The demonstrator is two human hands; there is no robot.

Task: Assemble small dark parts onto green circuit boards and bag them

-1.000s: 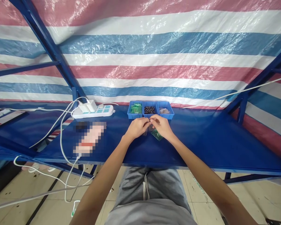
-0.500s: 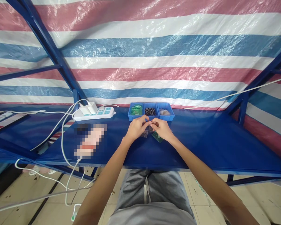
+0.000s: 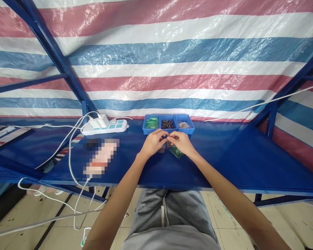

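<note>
My left hand (image 3: 154, 143) and my right hand (image 3: 182, 143) meet fingertip to fingertip above the blue table, just in front of the bins. Both are closed in a pinch around something too small and covered to make out. Below my left fingers lies a small clear plastic bag (image 3: 162, 149), partly hidden. Under my right hand a green circuit board (image 3: 176, 152) shows, its upper part covered. Three joined blue bins (image 3: 150, 131) hold green boards (image 3: 152, 122) on the left, small dark parts (image 3: 167, 124) in the middle and clear plastic bags (image 3: 183, 124) on the right.
A white power strip (image 3: 105, 127) with plugged-in chargers stands left of the bins. In front of it lies a blurred-out pink object (image 3: 101, 158) with a white cable. Blue frame posts (image 3: 64, 66) and a striped tarp (image 3: 172, 52) rise behind the table (image 3: 237, 156).
My fingers have shifted slightly where they meet, with both hands still pinched together. The view has tilted a little; the bins, board and bag stay in place.
</note>
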